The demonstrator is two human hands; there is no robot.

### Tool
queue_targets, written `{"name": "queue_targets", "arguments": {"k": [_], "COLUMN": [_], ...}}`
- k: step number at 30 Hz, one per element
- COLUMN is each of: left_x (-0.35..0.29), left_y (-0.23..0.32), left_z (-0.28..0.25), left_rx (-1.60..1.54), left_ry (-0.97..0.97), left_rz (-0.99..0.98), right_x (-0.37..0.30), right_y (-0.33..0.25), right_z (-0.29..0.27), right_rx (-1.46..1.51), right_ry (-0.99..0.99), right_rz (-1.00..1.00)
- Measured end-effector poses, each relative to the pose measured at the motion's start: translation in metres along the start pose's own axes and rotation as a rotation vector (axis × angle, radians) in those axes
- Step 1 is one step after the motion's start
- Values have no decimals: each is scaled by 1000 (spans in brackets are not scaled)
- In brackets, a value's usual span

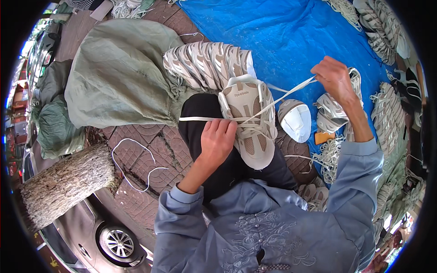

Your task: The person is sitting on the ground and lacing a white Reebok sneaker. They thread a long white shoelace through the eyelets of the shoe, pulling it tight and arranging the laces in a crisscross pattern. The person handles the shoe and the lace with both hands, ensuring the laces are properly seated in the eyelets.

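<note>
The left hand (218, 140) grips lace (193, 118) left of the shoe (249, 123), the right hand (335, 79) (well rightward) clamps lace taut.

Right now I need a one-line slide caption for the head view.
Right hand holding out a pale lace from a beige sneaker, left hand at its edge, blue tarp beyond.

Illumination is bright, diffuse daylight; shadows are soft. The blue tarp (291, 32) shows mild sheen. Fisheye distortion bends the car (76, 220) near the black circular rim, where overexposed patches show colour fringing.
</note>
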State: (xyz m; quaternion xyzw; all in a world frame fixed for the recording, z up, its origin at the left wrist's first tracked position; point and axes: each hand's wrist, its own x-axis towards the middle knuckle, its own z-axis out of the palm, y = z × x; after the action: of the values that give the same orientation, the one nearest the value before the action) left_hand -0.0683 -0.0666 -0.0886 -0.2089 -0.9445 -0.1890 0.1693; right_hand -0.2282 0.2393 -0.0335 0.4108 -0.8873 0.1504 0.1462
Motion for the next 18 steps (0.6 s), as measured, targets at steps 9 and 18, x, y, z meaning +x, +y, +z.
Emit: {"name": "queue_targets", "arguments": {"k": [9,18], "left_x": [1,18], "left_y": [3,-4], "left_z": [-5,-12], "left_rx": [-79,26], "left_ry": [14,-91], "left_rz": [-82,24], "right_x": [-18,2], "right_y": [48,-91], "right_z": [57,68], "right_rx": [-262,386], "right_ry": [-238,-96], "right_rz": [116,-58]}}
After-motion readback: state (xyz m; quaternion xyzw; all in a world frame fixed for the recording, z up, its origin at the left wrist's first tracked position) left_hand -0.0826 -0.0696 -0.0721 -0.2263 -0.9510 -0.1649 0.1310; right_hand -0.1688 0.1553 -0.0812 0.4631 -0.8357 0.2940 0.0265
